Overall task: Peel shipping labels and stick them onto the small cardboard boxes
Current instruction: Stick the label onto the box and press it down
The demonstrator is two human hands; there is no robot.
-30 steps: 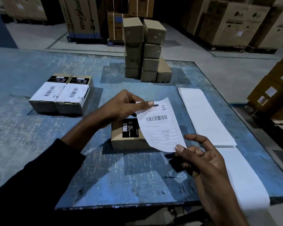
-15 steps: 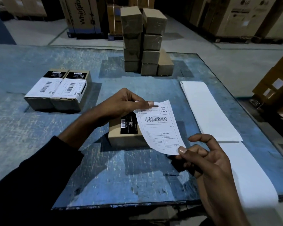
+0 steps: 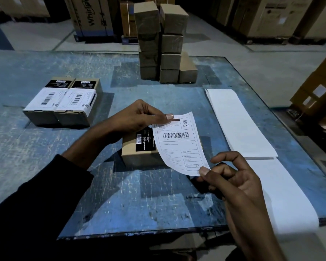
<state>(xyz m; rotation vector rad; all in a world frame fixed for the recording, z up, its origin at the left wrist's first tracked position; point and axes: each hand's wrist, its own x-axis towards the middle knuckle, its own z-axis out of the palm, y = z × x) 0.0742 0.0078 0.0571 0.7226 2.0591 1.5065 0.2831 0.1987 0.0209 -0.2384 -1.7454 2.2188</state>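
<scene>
A white shipping label with a barcode hangs curved above a small cardboard box that carries a black sticker. My left hand pinches the label's top left corner. My right hand pinches its bottom right corner. The label covers the right part of the box top; whether it touches the box I cannot tell. Two labelled boxes sit side by side at the left. A stack of several plain small boxes stands at the back of the table.
A long white strip of label backing lies along the right side of the blue table and hangs over its near edge. Large cartons stand on the floor behind and to the right.
The label and both hands have stayed over the box in about the same pose. The view has shifted slightly; the grip on both corners is unchanged.
</scene>
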